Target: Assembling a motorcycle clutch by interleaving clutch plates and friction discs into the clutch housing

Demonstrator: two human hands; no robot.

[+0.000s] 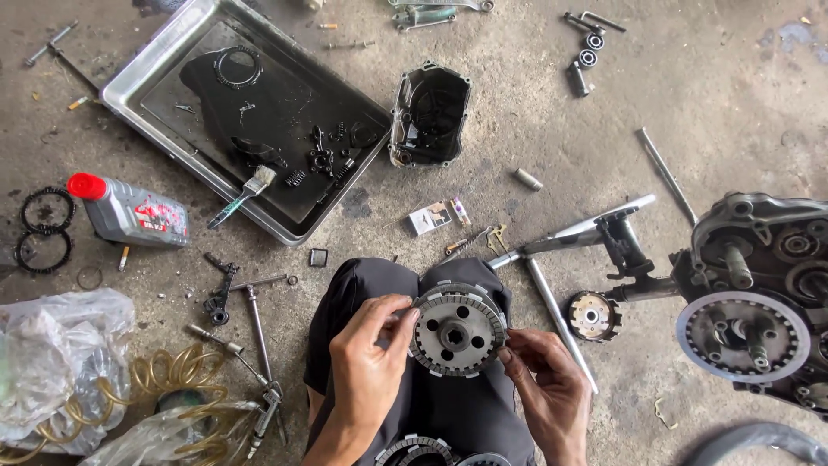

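Stained concrete floor (535,129) carries metal tray (147,69). Right of tray: black engine cover (429,114). Below-left of tray: grey oil bottle (129,211). Far right of tray: engine block (759,293)

At the left of the frame, a little above the middle, a grey plastic oil bottle (129,211) lies on its side on the concrete floor (552,147), its red cap pointing left. A red label with some white covers its flank. Near the centre of the frame lies a small flat box (429,217), pale with a darker patch, just left of a thin tube-like packet (461,210) marked in pink and white.
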